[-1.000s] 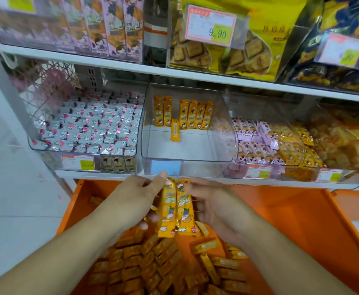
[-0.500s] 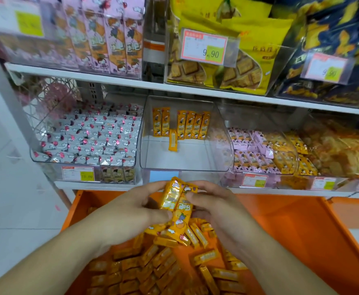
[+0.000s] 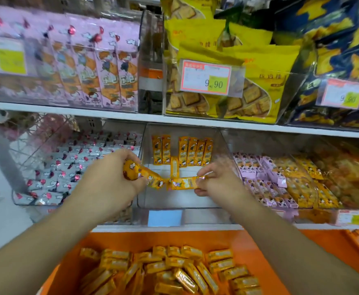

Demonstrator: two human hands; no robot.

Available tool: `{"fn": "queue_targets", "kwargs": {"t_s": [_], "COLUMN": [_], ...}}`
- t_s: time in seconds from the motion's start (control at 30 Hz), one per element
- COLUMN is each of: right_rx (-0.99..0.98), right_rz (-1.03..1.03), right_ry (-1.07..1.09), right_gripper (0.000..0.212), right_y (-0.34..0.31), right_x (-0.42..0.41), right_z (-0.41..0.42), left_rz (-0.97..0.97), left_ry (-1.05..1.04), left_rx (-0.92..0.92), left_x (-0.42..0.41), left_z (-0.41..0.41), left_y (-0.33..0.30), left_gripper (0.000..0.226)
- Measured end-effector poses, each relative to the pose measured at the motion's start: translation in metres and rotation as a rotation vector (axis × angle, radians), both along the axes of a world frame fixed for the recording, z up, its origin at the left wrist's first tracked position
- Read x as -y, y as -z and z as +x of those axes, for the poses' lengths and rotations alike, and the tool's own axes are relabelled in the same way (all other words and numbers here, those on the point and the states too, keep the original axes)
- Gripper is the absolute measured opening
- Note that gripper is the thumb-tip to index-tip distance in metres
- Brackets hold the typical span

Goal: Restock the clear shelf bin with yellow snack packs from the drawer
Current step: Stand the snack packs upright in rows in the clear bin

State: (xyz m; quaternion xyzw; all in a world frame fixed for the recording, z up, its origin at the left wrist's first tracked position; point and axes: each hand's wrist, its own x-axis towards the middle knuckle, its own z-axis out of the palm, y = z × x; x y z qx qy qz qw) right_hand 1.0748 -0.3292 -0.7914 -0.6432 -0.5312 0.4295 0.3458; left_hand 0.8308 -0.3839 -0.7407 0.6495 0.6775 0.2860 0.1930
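Observation:
The clear shelf bin [image 3: 225, 143] sits in the middle of the lower shelf, with several yellow snack packs [image 3: 192, 151] standing along its back wall. Both hands are raised over the bin's front opening. My left hand [image 3: 110, 179] grips a bunch of yellow packs [image 3: 141, 174] at the bin's left wall. My right hand [image 3: 219, 182] pinches one yellow pack [image 3: 183, 183] held sideways over the bin floor. Below, the orange drawer [image 3: 259, 243] holds a heap of loose yellow packs [image 3: 174, 271].
A bin of pink-and-white packs [image 3: 68, 167] stands left of the clear bin, bins of pink and orange snacks [image 3: 280, 179] right of it. The upper shelf carries pink boxes [image 3: 89, 69], yellow bags [image 3: 238, 60] and price tags [image 3: 206, 76].
Both hands have risen from above the drawer into the bin's opening, carrying the packs. The hands have moved apart, splitting the packs between them. The camera has tilted up.

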Motion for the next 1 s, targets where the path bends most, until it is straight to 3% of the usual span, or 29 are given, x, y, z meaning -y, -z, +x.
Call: {"fn": "queue_targets", "kwargs": {"t_s": [0.2, 0.33, 0.4, 0.5, 0.63, 0.8, 1.0], "right_rx": [0.553, 0.898, 0.931, 0.928, 0.858, 0.962, 0.941], "right_rz": [-0.062, 0.089, 0.259, 0.495, 0.695, 0.767, 0.866], "right_ry": [-0.319, -0.451, -0.491, -0.507, -0.548, -0.577, -0.475], "right_gripper": [0.013, 0.037, 0.044, 0.056, 0.074, 0.039, 0.052], "right_y": [0.027, 0.030, 0.027, 0.018, 0.018, 0.028, 0.046], "right_x": [-0.048, -0.067, -0.082, -0.117, -0.165, -0.191, -0.197], "right_z": [-0.014, -0.017, -0.025, -0.042, -0.067, -0.081, -0.065], "left_rz": [0.045, 0.057, 0.076, 0.123, 0.146, 0.163, 0.176], "left_ry": [0.075, 0.094, 0.068, 0.034, 0.030, 0.025, 0.033], "left_rx": [-0.221, -0.211, -0.171, -0.082, -0.040, -0.104, -0.146], "left_x": [-0.048, -0.069, -0.077, -0.086, -0.097, -0.114, -0.131], "left_z": [0.003, 0.001, 0.000, -0.001, -0.006, -0.010, -0.007], "left_y": [0.000, 0.003, 0.007, 0.015, 0.025, 0.030, 0.030], "left_gripper": [0.026, 0.032, 0.038, 0.029, 0.029, 0.027, 0.028]}}
